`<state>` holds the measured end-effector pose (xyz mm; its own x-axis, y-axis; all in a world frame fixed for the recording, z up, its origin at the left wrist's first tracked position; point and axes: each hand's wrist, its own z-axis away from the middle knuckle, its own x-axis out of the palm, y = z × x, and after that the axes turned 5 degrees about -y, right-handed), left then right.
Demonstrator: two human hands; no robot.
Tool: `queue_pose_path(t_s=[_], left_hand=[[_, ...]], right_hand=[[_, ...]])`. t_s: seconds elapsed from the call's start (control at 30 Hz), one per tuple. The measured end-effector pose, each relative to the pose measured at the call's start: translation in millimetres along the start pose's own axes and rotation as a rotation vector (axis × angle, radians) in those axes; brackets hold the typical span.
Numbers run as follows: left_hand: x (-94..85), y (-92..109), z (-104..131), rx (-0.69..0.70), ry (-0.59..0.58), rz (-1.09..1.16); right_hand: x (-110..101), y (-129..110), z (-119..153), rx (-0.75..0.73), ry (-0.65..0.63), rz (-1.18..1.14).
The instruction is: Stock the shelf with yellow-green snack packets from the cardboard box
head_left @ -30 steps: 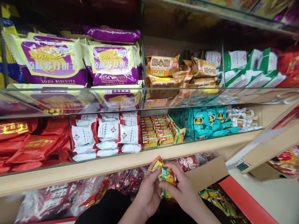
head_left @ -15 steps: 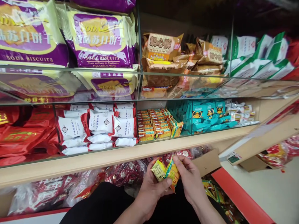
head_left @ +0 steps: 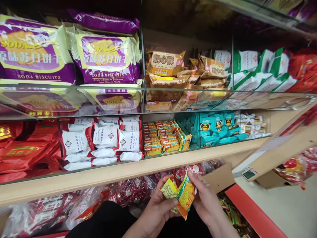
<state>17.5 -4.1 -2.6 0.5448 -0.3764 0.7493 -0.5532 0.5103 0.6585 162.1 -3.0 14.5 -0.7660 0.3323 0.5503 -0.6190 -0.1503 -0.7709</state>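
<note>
My left hand (head_left: 158,205) is closed around small wrapped biscuit packets, its thumb across their lower part. One pale yellow biscuit packet (head_left: 169,188) shows its printed back. Beside it, an orange and yellow biscuit packet (head_left: 186,195) with a green band is tilted face up. My right hand (head_left: 204,195) grips that orange packet by its upper right side, with the thumb near the top edge. Both hands are in front of my dark-clothed lap, below the shelf edge. Similar orange biscuit packets (head_left: 164,137) stand in rows in the lower shelf compartment.
The wooden shelf edge (head_left: 99,173) runs just above my hands. Purple soda biscuit packs (head_left: 105,59), white-and-red packets (head_left: 105,137) and teal packets (head_left: 216,125) fill glass-divided compartments. An open carton with a red flap (head_left: 255,211) stands at lower right, packets inside.
The orange packet has turned more face up and shifted slightly right, apart from the yellow one at the top. My right hand has moved slightly right and down. The shelves appear lower on the upper rack.
</note>
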Motion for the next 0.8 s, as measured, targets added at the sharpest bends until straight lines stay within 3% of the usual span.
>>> queue_pose_path(t_s=[0.17,0.23,0.33,0.47,0.57,0.63,0.7,0.8], left_hand=[[-1.4,1,-2,0.016,0.042,-0.083],[1.5,-2,-4,0.028,0.138,-0.088],[6.9,-5,-5,0.050,0.274,-0.043],[9.1,-8,-6,0.075,0.329,0.010],[7.4,-6,-6,0.059,0.295,0.089],[5.9,-3,-5,0.023,0.281,0.151],[4.5,0,-5,0.004,0.286,0.210],[2.3,-1,-7,-0.009,0.320,0.259]], right_hand=[[0,8,4,-0.265,-0.140,0.606],[1,13,5,-0.298,-0.172,0.649],[1,19,6,-0.264,-0.156,0.567],[-2,15,15,-0.077,-0.360,0.603],[4,-4,26,-0.050,-0.431,0.593],[18,-28,28,-0.125,-0.416,0.643],[41,-57,19,-0.278,-0.370,0.810],[89,-96,-21,-0.514,-0.352,1.213]])
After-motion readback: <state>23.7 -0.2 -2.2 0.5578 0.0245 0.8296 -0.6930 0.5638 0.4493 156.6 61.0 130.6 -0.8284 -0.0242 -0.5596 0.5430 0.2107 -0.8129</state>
